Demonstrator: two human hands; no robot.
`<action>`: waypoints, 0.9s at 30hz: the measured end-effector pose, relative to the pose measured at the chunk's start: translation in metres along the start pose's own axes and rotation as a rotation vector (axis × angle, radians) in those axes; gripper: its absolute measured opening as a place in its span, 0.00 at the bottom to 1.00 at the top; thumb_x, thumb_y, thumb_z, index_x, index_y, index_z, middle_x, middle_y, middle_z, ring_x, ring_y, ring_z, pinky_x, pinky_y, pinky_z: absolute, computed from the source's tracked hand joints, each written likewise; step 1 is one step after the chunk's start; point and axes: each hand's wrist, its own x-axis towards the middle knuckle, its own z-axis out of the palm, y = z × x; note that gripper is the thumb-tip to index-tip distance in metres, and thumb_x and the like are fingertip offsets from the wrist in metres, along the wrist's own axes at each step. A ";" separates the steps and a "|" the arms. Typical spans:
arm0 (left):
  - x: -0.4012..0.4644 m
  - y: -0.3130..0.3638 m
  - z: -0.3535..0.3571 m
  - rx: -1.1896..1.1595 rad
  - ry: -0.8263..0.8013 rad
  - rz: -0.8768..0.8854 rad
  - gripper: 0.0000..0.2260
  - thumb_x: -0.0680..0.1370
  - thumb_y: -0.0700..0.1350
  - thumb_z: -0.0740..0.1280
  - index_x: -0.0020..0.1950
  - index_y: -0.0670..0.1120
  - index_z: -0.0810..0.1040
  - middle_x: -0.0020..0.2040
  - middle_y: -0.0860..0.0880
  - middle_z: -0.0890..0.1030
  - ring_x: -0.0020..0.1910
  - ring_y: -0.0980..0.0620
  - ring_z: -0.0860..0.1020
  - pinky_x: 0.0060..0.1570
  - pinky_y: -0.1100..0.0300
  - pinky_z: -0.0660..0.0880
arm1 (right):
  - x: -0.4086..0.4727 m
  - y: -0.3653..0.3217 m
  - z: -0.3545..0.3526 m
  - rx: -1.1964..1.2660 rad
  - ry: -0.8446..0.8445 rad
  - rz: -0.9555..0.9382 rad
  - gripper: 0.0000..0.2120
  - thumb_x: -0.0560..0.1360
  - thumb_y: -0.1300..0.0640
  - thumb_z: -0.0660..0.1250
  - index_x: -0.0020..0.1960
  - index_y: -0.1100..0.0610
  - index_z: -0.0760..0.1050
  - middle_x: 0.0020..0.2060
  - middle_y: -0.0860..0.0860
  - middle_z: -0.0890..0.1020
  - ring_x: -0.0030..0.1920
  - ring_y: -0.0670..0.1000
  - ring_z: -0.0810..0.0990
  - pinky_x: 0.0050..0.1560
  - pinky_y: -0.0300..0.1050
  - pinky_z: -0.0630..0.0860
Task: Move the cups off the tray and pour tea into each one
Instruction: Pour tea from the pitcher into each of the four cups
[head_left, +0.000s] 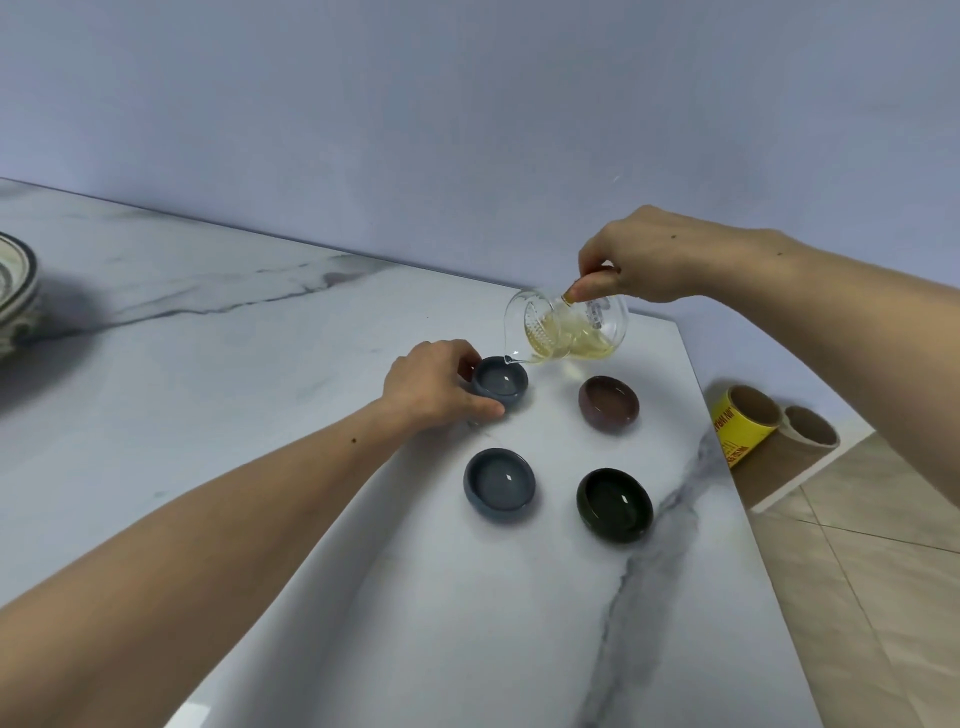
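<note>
Tea is going into the far-left cup, as seen from the head camera, the only view. The right hand (670, 254) pinches the handle of a clear glass pitcher of pale yellow tea (569, 325), tipped over so that its long axis runs leftward and down from the grip. Its spout sits right at the rim of the small blue-grey ceramic cup (501, 384). The left hand (434, 384) curls round that cup from the left side, steadying it on the white marble-patterned table (260, 364).

Three more cups stand nearby, all off any tray: a brown round cup (609, 405) just right of the one being filled, a second blue-grey cup (500, 484) nearer the person, and a dark green cup (615, 505) beside it. All three look already wet or filled, though I can't be sure. If so, this cup would be the last, and the pitcher hand would only need to tip back upright.
</note>
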 end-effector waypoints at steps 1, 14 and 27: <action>0.000 0.000 0.000 0.002 0.000 0.000 0.27 0.61 0.58 0.78 0.57 0.52 0.78 0.52 0.54 0.82 0.54 0.52 0.79 0.56 0.50 0.75 | 0.000 -0.003 -0.002 -0.023 -0.004 -0.007 0.22 0.73 0.37 0.63 0.46 0.57 0.78 0.37 0.54 0.79 0.40 0.55 0.76 0.37 0.48 0.71; 0.001 0.000 -0.001 0.007 -0.015 -0.005 0.27 0.61 0.58 0.78 0.58 0.52 0.78 0.54 0.54 0.82 0.56 0.52 0.78 0.58 0.50 0.75 | -0.008 -0.029 -0.021 -0.233 -0.018 -0.076 0.18 0.75 0.40 0.63 0.43 0.56 0.76 0.33 0.51 0.75 0.42 0.59 0.78 0.39 0.51 0.74; 0.003 -0.001 -0.002 0.015 -0.024 -0.004 0.27 0.61 0.58 0.78 0.57 0.53 0.79 0.54 0.55 0.82 0.57 0.52 0.78 0.59 0.50 0.74 | -0.010 -0.038 -0.031 -0.302 0.014 -0.101 0.18 0.75 0.41 0.63 0.44 0.56 0.77 0.38 0.54 0.76 0.44 0.60 0.79 0.39 0.50 0.75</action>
